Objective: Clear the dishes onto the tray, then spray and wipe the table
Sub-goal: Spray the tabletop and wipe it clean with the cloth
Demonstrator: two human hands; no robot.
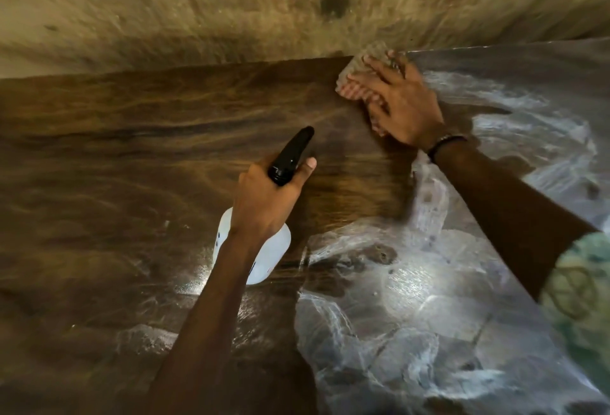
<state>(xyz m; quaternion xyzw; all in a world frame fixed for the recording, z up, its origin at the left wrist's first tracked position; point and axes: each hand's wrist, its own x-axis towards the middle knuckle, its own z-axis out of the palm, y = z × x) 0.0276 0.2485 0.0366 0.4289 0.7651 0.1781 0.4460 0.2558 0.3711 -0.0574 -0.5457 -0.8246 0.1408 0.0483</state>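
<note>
My left hand [267, 198] grips a spray bottle [284, 243] with a white body and a black trigger head that points up and to the right over the dark wooden table [132, 157]. My right hand [399, 104] lies flat on a checked pink-and-white cloth [355, 82], pressing it onto the table near the far edge. The cloth sits partly under the fingers. No dishes or tray are in view. The picture is blurred.
The table's right half shines with wet streaks and reflected light [429, 282]. A stained beige wall [297, 2] runs just behind the table's far edge. A dark bracelet [445, 144] is on my right wrist.
</note>
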